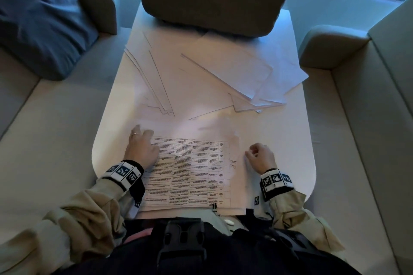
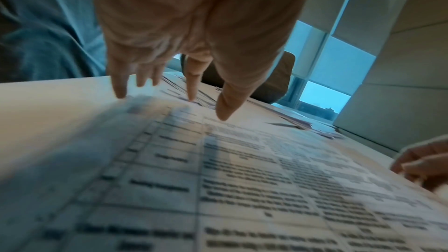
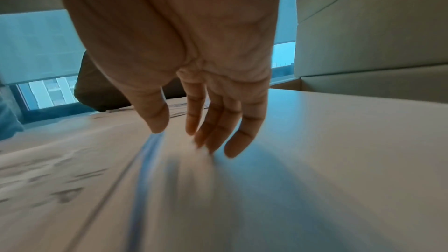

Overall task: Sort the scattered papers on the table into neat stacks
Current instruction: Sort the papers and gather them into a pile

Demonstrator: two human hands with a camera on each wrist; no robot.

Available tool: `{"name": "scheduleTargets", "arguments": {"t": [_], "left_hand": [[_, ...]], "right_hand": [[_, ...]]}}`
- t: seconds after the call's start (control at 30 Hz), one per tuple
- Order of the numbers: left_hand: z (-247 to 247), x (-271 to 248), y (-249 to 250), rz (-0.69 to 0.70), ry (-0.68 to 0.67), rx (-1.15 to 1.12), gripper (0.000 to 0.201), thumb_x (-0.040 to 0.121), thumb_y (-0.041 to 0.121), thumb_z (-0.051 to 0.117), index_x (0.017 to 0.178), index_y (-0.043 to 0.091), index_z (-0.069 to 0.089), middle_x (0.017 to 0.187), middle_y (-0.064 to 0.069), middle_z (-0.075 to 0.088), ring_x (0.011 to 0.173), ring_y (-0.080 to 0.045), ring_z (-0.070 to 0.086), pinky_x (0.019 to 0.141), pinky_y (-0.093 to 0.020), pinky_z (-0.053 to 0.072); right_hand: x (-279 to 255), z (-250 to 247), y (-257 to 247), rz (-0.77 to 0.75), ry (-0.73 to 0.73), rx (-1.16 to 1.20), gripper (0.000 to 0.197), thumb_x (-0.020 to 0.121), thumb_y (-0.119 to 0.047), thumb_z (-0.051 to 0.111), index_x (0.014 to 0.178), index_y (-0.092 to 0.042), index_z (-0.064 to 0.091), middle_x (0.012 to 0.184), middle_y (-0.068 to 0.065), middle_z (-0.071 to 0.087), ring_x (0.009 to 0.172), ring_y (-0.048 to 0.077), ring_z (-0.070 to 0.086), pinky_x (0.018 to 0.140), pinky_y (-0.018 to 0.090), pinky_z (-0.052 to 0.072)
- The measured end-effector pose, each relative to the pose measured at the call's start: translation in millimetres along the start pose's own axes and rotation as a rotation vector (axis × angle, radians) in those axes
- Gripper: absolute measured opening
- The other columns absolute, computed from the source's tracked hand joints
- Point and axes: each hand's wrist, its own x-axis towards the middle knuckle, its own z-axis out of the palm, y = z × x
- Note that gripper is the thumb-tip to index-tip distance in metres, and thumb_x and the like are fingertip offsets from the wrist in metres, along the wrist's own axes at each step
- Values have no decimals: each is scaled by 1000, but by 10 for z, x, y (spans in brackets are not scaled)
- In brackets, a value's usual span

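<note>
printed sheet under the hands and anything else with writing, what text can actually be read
Printed sheet: a table of text in rows and columns, too small and blurred to read in every view.
Handwritten mark in its right margin: illegible.
Wrist bands: black-and-white square code patterns, no words.
Loose papers farther back: blank sides up.
Nothing can be quoted.

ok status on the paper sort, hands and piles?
Left hand flat on printed sheet, fingers straight. Right hand at sheet's right edge, holding nothing. Two loose piles unsorted behind. Nothing in the way.
</note>
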Motion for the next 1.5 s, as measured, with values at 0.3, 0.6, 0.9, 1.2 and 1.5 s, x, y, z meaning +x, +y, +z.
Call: {"name": "scheduleTargets", "arguments": {"t": [0.3,0.6,0.9,1.2,1.5], "left_hand": [[221,-50,378,36,-80,103,54,86,30,62,135,15,44,149,-8,24,133,-27,33,106,-40,37],[441,-39,709,-108,-27,63,58,81,26,69,132,10,47,146,-13,26,132,-31,33,110,-40,33],[817,-189,1211,-83,31,27,52,82,25,68,130,15,50,143,-3,31,125,-26,40,96,-40,46],[811,-83,1372,-50,64,-29,37,83,20,65,119,13,60,137,-2,42,121,-24,44,100,-38,42],[696,28,1759,83,87,-133,35,84,13,63,119,12,59,131,-1,48,117,-19,48,100,-27,36]], "right_hand": [[133,-42,259,-81,-7,-329,61,90,-38,53,143,-18,32,154,13,15,141,30,17,109,44,33],[1007,-669,425,-169,-51,-51,35,86,-23,59,117,-8,59,116,16,54,109,32,54,94,34,43],[1903,-1029,318,-43,148,13,55,91,-24,58,132,6,37,134,25,40,125,35,39,100,33,32],[2144,-1098,269,99,133,217,37,91,-30,59,117,-4,59,120,16,61,112,30,57,89,34,44],[1931,-1252,158,-178,109,796,36,94,-30,56,64,-21,38,61,0,47,53,2,55,51,28,44]]}}
